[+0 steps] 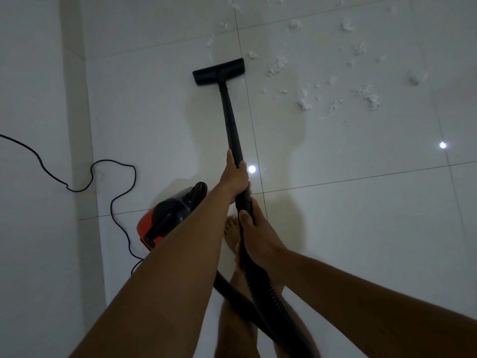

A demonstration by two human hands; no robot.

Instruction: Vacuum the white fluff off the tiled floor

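Observation:
A black vacuum wand [230,120] runs from my hands to a flat black floor nozzle [219,71] lying on the white tiled floor [348,228]. My left hand [236,177] grips the wand higher up. Just behind it, my right hand [254,237] holds the wand's lower end where the ribbed hose [260,288] joins. White fluff [304,103] lies scattered in several clumps to the right of and beyond the nozzle; a few bits [210,42] sit just past its far edge.
The red and black vacuum body [169,215] stands on the floor to my left, by my bare foot [231,235]. Its black power cord [116,202] loops across the tiles toward the white wall [31,125] on the left.

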